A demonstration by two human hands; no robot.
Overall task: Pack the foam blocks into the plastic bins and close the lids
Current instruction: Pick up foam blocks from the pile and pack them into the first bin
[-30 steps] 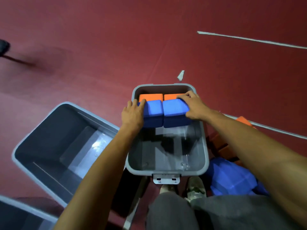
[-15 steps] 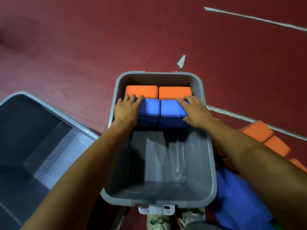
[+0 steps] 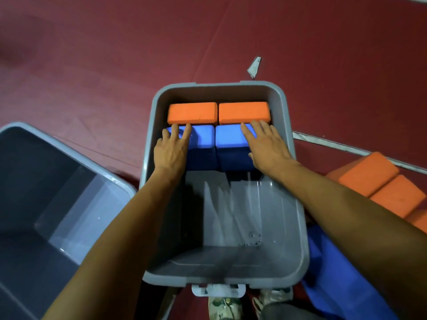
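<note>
A grey plastic bin on the red floor holds two orange foam blocks against its far wall. Just in front of them, the left hand lies flat, fingers straight and slightly apart, on the left blue block. The right hand lies likewise on the right blue block.

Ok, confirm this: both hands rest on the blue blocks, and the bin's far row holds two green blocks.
Wrong: the head view shows two orange blocks in the bin's far row. Left hand and right hand do rest on blue blocks.
</note>
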